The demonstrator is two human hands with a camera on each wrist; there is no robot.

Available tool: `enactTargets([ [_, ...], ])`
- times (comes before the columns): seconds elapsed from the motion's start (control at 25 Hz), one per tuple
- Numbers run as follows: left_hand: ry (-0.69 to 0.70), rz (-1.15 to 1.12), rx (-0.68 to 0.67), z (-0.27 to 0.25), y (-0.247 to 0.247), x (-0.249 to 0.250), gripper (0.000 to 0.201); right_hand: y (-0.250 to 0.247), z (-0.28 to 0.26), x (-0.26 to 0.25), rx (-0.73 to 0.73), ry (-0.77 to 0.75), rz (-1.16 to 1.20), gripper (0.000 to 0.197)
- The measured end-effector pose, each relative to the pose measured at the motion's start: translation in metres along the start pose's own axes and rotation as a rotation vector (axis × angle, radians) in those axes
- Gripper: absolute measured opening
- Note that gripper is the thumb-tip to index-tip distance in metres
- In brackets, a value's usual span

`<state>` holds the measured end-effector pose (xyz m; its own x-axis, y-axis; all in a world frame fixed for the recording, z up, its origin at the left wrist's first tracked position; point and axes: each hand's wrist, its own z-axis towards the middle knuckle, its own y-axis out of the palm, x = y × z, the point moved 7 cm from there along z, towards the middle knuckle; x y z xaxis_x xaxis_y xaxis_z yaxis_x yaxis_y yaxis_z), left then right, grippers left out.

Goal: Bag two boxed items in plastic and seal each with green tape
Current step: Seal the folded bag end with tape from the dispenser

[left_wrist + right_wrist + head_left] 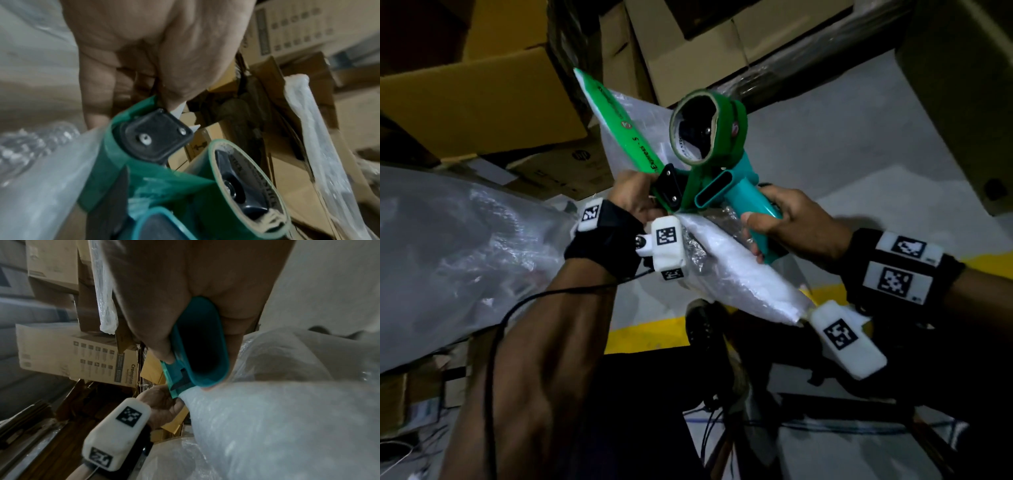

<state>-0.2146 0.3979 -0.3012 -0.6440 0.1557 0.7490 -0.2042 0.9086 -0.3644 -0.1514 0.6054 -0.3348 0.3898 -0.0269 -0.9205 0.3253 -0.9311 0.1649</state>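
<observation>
Sealing under way, not complete: right hand (774, 222) gripping tape dispenser (709, 164) handle, left hand (633, 198) fingers pinching green tape (616, 120) at dispenser's blade end, bagged box (736, 270) directly beneath dispenser; second item not identifiable.

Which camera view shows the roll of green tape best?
The head view: the roll of green tape appears whole on the dispenser, its core open to the camera. The left wrist view shows it close but blurred, cut by the frame edge. The right wrist view shows only the dispenser's handle.
</observation>
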Motion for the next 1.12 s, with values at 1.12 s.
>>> enactTargets([
  [1.12,-0.018,-0.110,0.072,0.026,-0.022,0.005,0.019,-0.004,-0.030,0.014,-0.095,-0.063,-0.114,0.007],
])
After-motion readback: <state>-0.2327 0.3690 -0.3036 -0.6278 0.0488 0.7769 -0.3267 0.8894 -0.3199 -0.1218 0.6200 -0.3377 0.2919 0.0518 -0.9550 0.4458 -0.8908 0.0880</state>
